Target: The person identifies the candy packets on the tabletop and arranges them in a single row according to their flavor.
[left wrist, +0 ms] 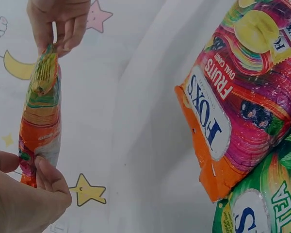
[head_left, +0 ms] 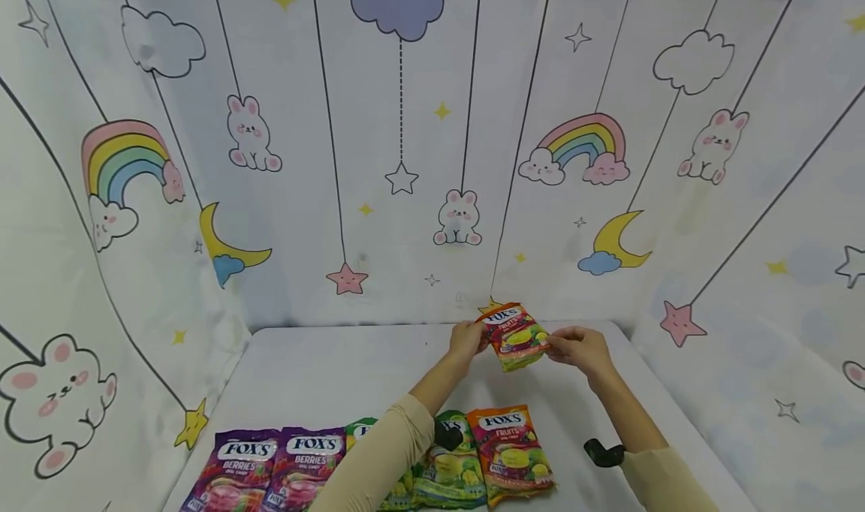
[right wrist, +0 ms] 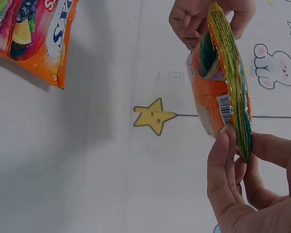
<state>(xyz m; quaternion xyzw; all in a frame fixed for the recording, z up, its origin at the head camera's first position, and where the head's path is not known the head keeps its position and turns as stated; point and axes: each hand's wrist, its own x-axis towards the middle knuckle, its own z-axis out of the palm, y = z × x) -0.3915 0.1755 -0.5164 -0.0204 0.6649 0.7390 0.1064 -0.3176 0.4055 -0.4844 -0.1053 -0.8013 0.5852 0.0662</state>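
An orange Fox's Fruits candy bag (head_left: pixel 516 336) is held up between both hands over the far part of the table, tilted. The left hand (head_left: pixel 468 341) pinches its left edge near the top. At the lower right corner, the right hand (head_left: pixel 580 350) grips it between thumb and fingers. Seen edge-on in the left wrist view, the candy bag (left wrist: pixel 41 116) looks slim, with the left hand (left wrist: pixel 31 189) at one end. In the right wrist view, a barcode shows on the back of the candy bag (right wrist: pixel 220 92), above the right hand (right wrist: pixel 252 184).
A row of candy bags lies along the table's near side: two purple Berries bags (head_left: pixel 233 467), green bags (head_left: pixel 451 471) partly hidden by the left sleeve, and another orange Fruits bag (head_left: pixel 511 452) at the right end. A cartoon-printed backdrop (head_left: pixel 405 272) surrounds the white table (head_left: pixel 324 369).
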